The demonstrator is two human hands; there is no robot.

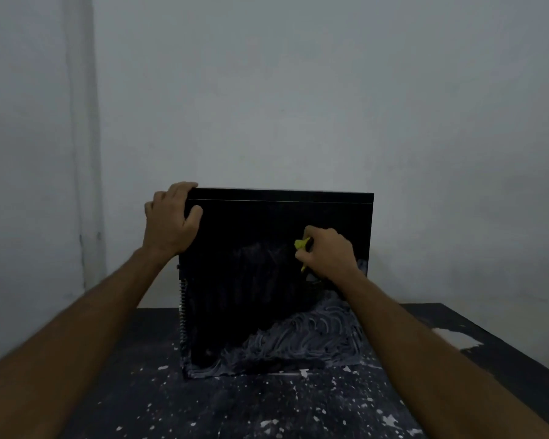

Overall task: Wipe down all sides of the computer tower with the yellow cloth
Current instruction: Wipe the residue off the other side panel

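Upright computer tower point(251, 280) shows its broad side.

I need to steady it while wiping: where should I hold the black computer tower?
Grip the black computer tower at its top left corner, from above, as the left hand does: it stands upright, and that square edge is clear of the right hand wiping with the yellow cloth.

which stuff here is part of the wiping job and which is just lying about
In the job:
tower
yellow cloth in the right hand
left hand gripping the tower's top corner

Lying about:
table
white flecks on it
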